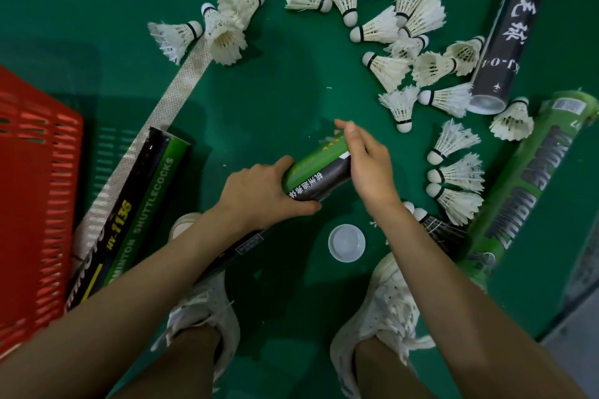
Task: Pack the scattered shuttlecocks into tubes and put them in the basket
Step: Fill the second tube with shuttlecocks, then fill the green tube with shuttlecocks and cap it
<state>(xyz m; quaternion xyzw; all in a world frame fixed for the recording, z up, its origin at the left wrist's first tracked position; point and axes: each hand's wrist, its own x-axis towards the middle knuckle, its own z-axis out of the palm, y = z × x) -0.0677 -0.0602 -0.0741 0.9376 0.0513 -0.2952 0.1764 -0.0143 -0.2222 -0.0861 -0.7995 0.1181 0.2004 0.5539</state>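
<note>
While bent over the green court floor (275, 91), gripped the tube (316, 172) mid-length in the left hand (259, 191), long axis slanting up-right, and curled the right hand (366, 165) over its mouth; left loose shuttlecocks (389, 70) beyond, nearer the right hand, basket (32, 172) far left.

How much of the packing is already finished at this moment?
Done: little; no tube shows in the basket. In hand: the left hand grips a tube, the right hand is at its mouth, a lid lies on the floor. Left: many shuttlecocks lie scattered, and three other tubes lie outside the basket.
</note>
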